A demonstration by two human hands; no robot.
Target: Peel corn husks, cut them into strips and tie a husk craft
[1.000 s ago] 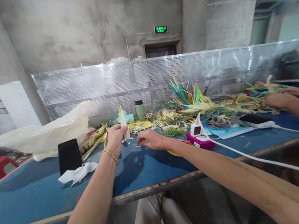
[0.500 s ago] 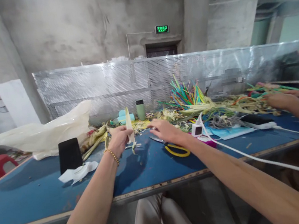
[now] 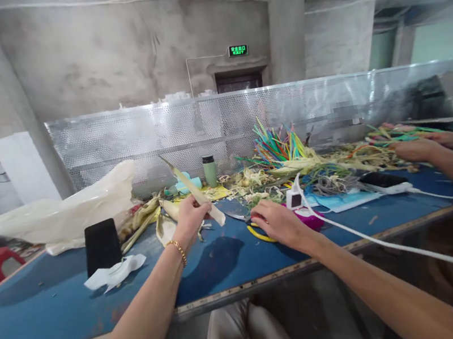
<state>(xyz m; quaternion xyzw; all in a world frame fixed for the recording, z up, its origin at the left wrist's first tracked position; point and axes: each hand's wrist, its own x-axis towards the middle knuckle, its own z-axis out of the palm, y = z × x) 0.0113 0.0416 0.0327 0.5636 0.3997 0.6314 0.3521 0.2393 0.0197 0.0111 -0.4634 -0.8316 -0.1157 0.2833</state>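
The person's left hand (image 3: 189,221) is pinching a long, pale dried leaf strip (image 3: 186,182), which is slanting up and to the left above the blue table top (image 3: 36,302). The right hand (image 3: 278,221) is lying over yellow-handled scissors (image 3: 257,234) on the table, just beside a pink box (image 3: 318,218). Whether its fingers are gripping the handles cannot be told. A black phone (image 3: 101,246) is standing near crumpled white tissue (image 3: 113,270).

The blue table (image 3: 38,314) bears a pale plastic bag (image 3: 65,209) at its far left, a black phone (image 3: 101,246) just behind a crumpled tissue (image 3: 113,270), yellow-handled scissors (image 3: 258,234) near the middle, a green cup (image 3: 210,171) at the back, heaped dried husks (image 3: 337,162) and a white cable (image 3: 393,244).
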